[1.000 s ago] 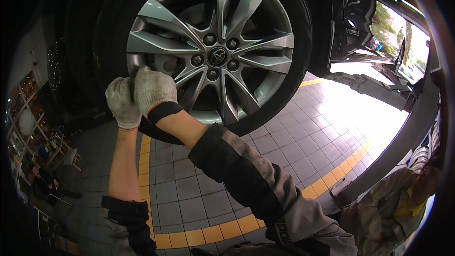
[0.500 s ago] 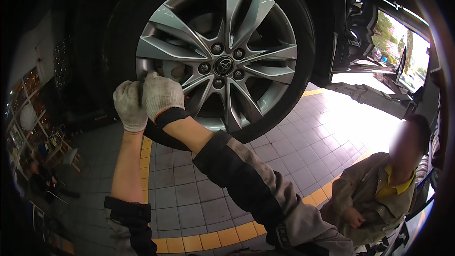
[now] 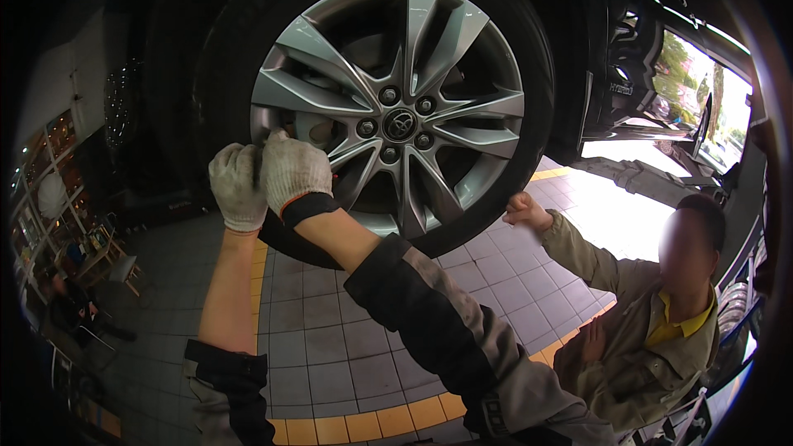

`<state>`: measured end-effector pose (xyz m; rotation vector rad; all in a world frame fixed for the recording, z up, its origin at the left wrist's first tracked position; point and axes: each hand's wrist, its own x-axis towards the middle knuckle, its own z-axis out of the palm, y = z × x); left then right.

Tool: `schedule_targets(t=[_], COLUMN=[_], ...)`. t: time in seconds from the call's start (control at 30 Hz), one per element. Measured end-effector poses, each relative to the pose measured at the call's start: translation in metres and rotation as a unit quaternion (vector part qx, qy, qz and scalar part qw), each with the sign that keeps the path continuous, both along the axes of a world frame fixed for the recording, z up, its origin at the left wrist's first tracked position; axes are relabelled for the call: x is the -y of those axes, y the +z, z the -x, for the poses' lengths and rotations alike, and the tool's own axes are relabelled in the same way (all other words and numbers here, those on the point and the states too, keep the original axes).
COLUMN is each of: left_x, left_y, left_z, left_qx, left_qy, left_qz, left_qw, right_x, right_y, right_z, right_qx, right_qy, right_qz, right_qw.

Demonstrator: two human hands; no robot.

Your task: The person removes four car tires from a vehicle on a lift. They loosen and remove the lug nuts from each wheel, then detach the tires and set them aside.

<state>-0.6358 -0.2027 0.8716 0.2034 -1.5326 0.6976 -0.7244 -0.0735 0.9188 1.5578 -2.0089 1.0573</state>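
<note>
Head view: we see our gloved left hand (image 3: 238, 187) and right hand (image 3: 297, 170) curled close together (what they grip, if anything, we cannot tell), the wheel (image 3: 402, 124) just beyond them, extending up and rightward; a co-worker (image 3: 661, 322) is farther right.

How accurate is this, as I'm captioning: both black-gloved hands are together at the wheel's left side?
One slip: the gloves are off-white, not black, as the head view shows. The left hand and right hand are together at the left side of the wheel.
</note>
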Motion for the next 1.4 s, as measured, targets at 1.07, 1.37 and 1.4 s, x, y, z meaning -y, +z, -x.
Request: schedule_targets(t=[1.07, 1.37, 1.4], left_x=[0.012, 0.004, 0.003], left_y=[-0.005, -0.001, -0.001], left_z=[0.000, 0.001, 0.001], left_qx=[-0.006, -0.009, -0.009], left_qy=[0.004, 0.002, 0.004], left_qz=[0.024, 0.021, 0.020], left_qw=[1.000, 1.000, 1.000], right_x=[-0.001, 0.000, 0.000], right_y=[0.002, 0.004, 0.004], right_z=[0.001, 0.002, 0.002], right_qx=[0.019, 0.034, 0.029], right_qy=[0.005, 0.009, 0.011], right_qz=[-0.025, -0.035, -0.028], right_qw=[0.999, 0.999, 0.999])
